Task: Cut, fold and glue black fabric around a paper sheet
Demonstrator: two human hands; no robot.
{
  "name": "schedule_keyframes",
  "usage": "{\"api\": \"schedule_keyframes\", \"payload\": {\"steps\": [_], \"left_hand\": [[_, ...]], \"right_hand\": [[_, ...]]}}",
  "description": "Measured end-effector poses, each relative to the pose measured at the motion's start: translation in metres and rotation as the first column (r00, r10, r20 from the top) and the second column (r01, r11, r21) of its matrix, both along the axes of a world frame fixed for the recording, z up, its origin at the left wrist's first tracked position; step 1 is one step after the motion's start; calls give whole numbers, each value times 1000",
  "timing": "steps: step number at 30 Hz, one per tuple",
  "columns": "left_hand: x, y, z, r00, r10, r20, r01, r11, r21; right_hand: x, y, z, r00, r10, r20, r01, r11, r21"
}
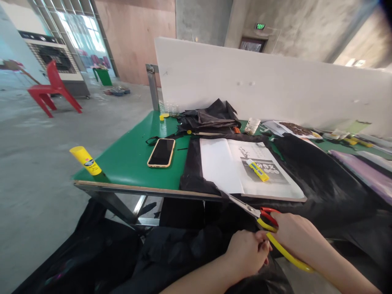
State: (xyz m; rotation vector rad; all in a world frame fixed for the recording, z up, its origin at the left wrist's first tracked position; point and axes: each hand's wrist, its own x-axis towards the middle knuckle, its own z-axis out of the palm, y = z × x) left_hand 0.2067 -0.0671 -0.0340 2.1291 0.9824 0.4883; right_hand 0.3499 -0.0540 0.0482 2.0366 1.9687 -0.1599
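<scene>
Along a long white panel (263,81) runs a desk (131,163) topped in smooth, glossy green. On it lies a black sheet (193,163), thin and softly creased, under and around an open book (219,165); dark material with a dull sheen runs on at the right, perhaps the same piece. A crumpled, ragged pile of black pieces (211,116) sits behind.

As far as shows, the laying-out looks done: the book rests flat on the sheet, its left page matt and blank, its right page printed in grey. The sheet is not folded over the pages, and cutting seems in hand at the near edge.

The person's right grip (294,234) is clamped on the handles of the scissors (249,209), whose red and yellow loops stand apart; the slim metal blade points left to the sheet's near edge, in front of the book. The left grip (245,251) has its fingers curled together just beside the lower handle; whether they pinch the sheet, I cannot tell.

Smaller still, a flat, round-cornered phone (161,152) lies left of the sheet, a yellow cylindrical glue stick (85,161) is at the desk's left corner, and a slimmer yellow tube (257,170) lies across the right page.
</scene>
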Motion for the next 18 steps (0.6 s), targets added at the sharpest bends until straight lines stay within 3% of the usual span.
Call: {"api": "schedule_keyframes", "payload": {"steps": [9, 18], "left_hand": [[-2, 4, 5, 1000, 5, 31, -2, 996, -85], [-1, 5, -2, 995, 15, 95, -5, 995, -99]], "right_hand": [[-9, 10, 8, 999, -27, -33, 27, 1000, 14], [-9, 11, 5, 1000, -22, 1, 22, 1000, 13]]}}
